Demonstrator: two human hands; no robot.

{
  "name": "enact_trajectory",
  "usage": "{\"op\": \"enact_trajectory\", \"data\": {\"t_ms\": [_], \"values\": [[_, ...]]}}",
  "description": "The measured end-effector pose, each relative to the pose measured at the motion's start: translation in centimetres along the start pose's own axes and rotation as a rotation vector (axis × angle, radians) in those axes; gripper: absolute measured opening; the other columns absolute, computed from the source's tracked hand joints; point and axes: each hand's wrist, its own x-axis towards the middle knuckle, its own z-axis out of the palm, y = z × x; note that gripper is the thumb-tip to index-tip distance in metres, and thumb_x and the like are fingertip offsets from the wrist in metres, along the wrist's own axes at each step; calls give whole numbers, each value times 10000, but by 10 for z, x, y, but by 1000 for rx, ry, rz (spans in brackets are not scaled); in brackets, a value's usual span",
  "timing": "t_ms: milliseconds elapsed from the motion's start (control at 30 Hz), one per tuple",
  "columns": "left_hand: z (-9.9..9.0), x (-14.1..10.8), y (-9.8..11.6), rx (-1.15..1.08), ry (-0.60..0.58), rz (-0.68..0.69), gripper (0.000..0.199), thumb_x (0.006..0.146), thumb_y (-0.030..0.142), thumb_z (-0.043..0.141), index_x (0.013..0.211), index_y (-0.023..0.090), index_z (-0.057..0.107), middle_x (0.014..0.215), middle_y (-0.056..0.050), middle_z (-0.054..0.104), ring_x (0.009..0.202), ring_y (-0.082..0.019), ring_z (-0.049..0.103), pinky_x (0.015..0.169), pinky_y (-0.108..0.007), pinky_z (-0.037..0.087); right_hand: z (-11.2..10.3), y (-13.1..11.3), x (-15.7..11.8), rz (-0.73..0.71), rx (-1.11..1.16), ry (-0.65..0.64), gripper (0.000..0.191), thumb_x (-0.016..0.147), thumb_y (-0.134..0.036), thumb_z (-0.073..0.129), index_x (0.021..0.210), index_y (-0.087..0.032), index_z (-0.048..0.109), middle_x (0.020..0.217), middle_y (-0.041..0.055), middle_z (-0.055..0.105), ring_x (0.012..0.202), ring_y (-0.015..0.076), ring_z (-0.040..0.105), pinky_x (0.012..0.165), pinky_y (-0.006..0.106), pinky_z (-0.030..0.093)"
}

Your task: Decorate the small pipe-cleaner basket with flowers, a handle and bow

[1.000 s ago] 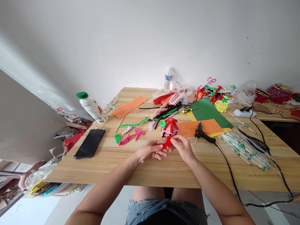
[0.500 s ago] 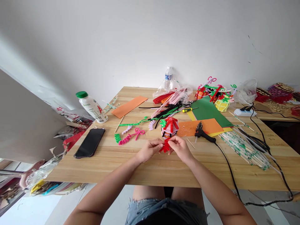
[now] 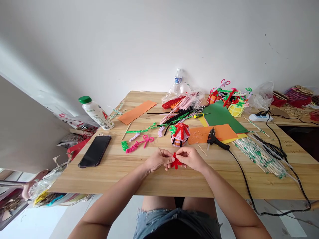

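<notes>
Near the table's front edge, a red pipe-cleaner flower [image 3: 176,161] with several petals is pinched between both hands. My left hand [image 3: 160,159] is closed on its left side, thumb on top. On the upper right side, the fingers of my right hand [image 3: 190,157] grip it. Just beyond the hands stands a small pink pipe-cleaner lantern [image 3: 181,138] with a red top, a green piece at its upper left and black trim. To the left lie a curled pink and green pipe-cleaner strand [image 3: 133,147] and a green one [image 3: 138,131].
A black glue gun [image 3: 214,141] rests right, its cord running off the front edge. Orange paper [image 3: 228,131], green paper [image 3: 221,114] and wrapped sticks [image 3: 259,157] lie nearby. A phone [image 3: 95,151] and white bottle [image 3: 96,113] stand left. Pipe-cleaner bundles [image 3: 176,114] lie behind.
Both hands have come slightly nearer to me with the red flower, away from the lantern. The flower's petals now show more fully, and the lantern's base is uncovered.
</notes>
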Motion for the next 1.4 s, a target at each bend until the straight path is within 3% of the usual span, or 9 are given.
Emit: {"op": "enact_trajectory", "data": {"t_ms": [133, 267, 533, 733, 867, 933, 1033, 1233, 1400], "values": [[-1, 3, -2, -103, 85, 52, 434, 530, 442, 888, 693, 85, 701, 509, -21, 633, 430, -88, 542, 429, -210, 449, 0, -2, 2, -50, 117, 55, 329, 704, -383, 762, 894, -143, 643, 629, -5, 675, 522, 127, 638, 444, 235, 523], [0, 5, -2, -199, 168, 107, 454, 486, 438, 907, 685, 86, 699, 520, -22, 649, 450, -101, 573, 466, -222, 479, 0, -3, 2, -15, 166, 10, 347, 674, -398, 797, 822, -144, 613, 601, 2, 690, 528, 137, 663, 496, 255, 552], [6, 3, -2, -174, 96, 90, 403, 507, 390, 909, 650, 73, 706, 556, -43, 668, 499, -118, 609, 522, -251, 521, 7, 3, 3, -58, 130, 93, 368, 684, -475, 762, 760, -146, 616, 531, -12, 656, 459, 129, 628, 450, 246, 529], [6, 4, -6, -87, 74, 132, 364, 589, 404, 859, 658, 82, 703, 537, -41, 651, 453, -114, 577, 455, -243, 498, 3, 4, 3, -27, 78, 66, 267, 720, -371, 737, 780, -171, 571, 552, -35, 622, 455, 115, 599, 440, 233, 514], [6, 1, -5, 54, 59, 142, 311, 662, 383, 791, 606, 100, 674, 525, -32, 627, 425, -107, 560, 415, -224, 471, 2, 1, 1, -210, -93, 81, 241, 754, -281, 705, 970, -195, 643, 855, 22, 662, 590, 111, 627, 503, 236, 532], [7, -1, -4, 127, 43, 139, 289, 680, 356, 764, 579, 107, 655, 530, -26, 619, 414, -99, 552, 398, -211, 458, 2, 1, 0, -311, -225, 78, 147, 800, -276, 664, 921, -197, 691, 914, 53, 661, 658, 126, 637, 539, 241, 531], [10, -2, -4, 169, 26, 122, 274, 684, 350, 755, 598, 111, 654, 521, -14, 606, 412, -90, 542, 391, -196, 451, 2, 2, 0, -375, -320, 71, 141, 840, -302, 628, 826, -192, 715, 875, 66, 657, 690, 149, 633, 540, 248, 522], [13, -1, -5, 85, 22, 117, 361, 660, 452, 774, 647, 110, 659, 502, -15, 614, 402, -84, 530, 389, -195, 457, 2, 2, 0, -364, -315, 79, 151, 869, -300, 602, 806, -184, 675, 831, 55, 656, 605, 135, 618, 538, 261, 519], [14, -1, -6, 6, 46, 82, 296, 619, 369, 767, 566, 120, 616, 420, 13, 566, 322, -59, 439, 306, -168, 352, 3, 3, -1, -686, -592, 83, 180, 908, -233, 535, 775, -207, 652, 814, 83, 672, 766, 196, 633, 713, 345, 546]]}}
